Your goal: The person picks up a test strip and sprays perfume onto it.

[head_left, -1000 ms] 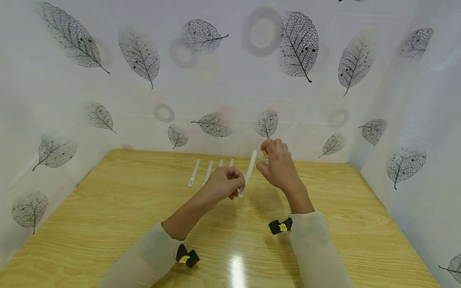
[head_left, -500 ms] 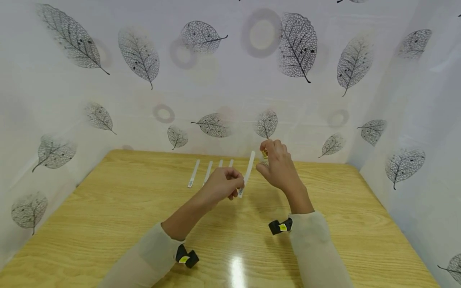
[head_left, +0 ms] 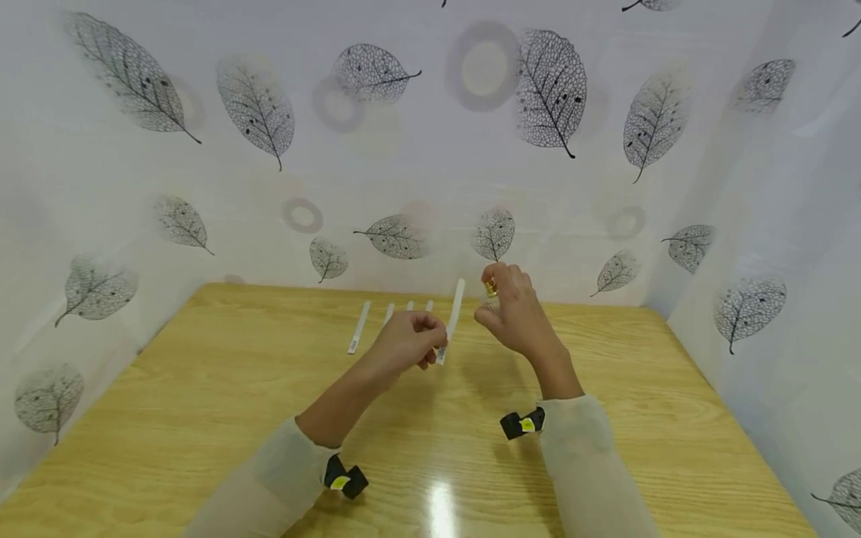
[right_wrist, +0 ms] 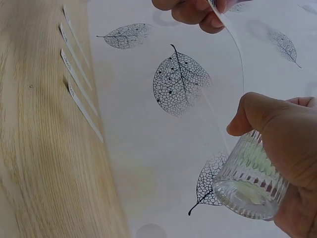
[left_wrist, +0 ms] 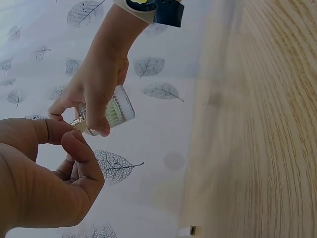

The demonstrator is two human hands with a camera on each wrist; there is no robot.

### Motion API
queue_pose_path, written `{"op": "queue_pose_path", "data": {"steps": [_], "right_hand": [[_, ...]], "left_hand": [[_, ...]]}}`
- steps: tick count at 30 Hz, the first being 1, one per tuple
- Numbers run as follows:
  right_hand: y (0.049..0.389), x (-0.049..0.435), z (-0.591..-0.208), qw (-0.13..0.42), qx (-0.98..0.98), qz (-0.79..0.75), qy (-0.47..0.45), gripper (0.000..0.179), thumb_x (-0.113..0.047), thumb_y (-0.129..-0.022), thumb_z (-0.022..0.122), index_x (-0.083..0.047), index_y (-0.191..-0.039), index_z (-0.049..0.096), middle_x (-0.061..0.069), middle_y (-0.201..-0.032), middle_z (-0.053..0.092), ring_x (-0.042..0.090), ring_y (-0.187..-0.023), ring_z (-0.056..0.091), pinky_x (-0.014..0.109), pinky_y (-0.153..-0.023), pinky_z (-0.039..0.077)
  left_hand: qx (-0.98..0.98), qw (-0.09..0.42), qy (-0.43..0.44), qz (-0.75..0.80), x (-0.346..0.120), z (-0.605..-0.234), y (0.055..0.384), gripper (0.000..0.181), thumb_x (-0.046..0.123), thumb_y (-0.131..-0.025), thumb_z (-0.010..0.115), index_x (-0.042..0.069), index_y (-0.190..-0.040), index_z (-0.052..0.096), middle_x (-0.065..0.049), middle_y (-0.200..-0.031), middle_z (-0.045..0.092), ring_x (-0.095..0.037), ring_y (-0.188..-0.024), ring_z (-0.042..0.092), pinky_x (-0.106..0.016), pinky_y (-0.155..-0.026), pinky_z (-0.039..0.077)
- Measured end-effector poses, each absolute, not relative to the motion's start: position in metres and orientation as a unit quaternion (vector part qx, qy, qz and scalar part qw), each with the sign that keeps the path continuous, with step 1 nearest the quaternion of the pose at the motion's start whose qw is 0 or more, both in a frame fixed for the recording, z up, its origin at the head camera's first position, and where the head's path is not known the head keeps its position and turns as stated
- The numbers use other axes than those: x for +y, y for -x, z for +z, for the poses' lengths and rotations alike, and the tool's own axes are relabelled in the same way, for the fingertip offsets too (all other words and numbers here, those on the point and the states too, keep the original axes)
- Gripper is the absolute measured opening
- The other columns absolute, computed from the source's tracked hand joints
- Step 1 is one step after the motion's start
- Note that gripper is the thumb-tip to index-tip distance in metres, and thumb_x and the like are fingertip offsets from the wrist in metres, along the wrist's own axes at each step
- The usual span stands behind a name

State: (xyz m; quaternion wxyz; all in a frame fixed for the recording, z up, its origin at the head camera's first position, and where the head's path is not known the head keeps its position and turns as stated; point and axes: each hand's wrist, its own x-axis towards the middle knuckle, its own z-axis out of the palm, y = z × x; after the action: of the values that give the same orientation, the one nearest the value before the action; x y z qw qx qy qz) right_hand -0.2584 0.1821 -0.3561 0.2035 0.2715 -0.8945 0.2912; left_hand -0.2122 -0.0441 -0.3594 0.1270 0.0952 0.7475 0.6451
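Note:
My left hand (head_left: 406,340) pinches the printed lower end of a white paper test strip (head_left: 455,306), which stands up and slants away to the right. In the right wrist view this strip (right_wrist: 237,39) curves. My right hand (head_left: 516,310) grips a clear, ribbed glass perfume bottle (right_wrist: 247,183) with a gold spray neck (head_left: 491,288). The bottle is tilted, its base facing the right wrist camera. Strip and bottle are close together; a narrow gap parts them in the head view. Fingers hide much of the bottle's top.
Several more white strips (head_left: 359,327) lie side by side on the wooden table (head_left: 269,403), left of and beyond my left hand, which partly covers some. A leaf-printed sheet (head_left: 417,172) rises behind the table and along both sides.
The left hand and its strip have shifted slightly left, away from the bottle, and the strip stands a little more upright. The right hand keeps its grip. The head view has shifted slightly.

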Motion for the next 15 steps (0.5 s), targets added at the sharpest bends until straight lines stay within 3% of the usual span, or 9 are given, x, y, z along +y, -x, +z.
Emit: {"op": "queue_pose_path", "data": {"steps": [9,13,15], "right_hand": [[0.261,0.181,-0.361,0.179,-0.890,0.321,-0.271,0.038,-0.008,-0.088,0.071,-0.008,-0.121,0.050,0.014,-0.109,0.055,0.032,-0.099,0.050,0.047,-0.080,0.043],[0.261,0.181,-0.360,0.175,-0.895,0.319,-0.256,0.041,-0.012,-0.090,0.077,-0.010,-0.125,0.055,0.015,-0.116,0.060,0.033,-0.100,0.053,0.049,-0.077,0.047],[0.261,0.181,-0.359,0.172,-0.898,0.316,-0.254,0.043,-0.016,-0.091,0.079,-0.011,-0.127,0.056,0.015,-0.122,0.063,0.034,-0.104,0.056,0.052,-0.081,0.049]], "left_hand": [[0.752,0.112,-0.067,0.647,-0.058,-0.362,0.220,0.009,0.007,-0.092,0.062,0.002,-0.096,0.067,-0.009,-0.088,0.064,-0.018,-0.067,0.058,-0.027,-0.060,0.053],[0.757,0.108,-0.053,0.642,-0.066,-0.362,0.225,0.009,0.010,-0.095,0.062,0.002,-0.097,0.066,-0.010,-0.092,0.064,-0.018,-0.069,0.058,-0.028,-0.062,0.053],[0.760,0.107,-0.050,0.639,-0.071,-0.364,0.228,0.010,0.011,-0.096,0.061,0.002,-0.095,0.066,-0.011,-0.093,0.064,-0.018,-0.069,0.058,-0.028,-0.063,0.054]]}}
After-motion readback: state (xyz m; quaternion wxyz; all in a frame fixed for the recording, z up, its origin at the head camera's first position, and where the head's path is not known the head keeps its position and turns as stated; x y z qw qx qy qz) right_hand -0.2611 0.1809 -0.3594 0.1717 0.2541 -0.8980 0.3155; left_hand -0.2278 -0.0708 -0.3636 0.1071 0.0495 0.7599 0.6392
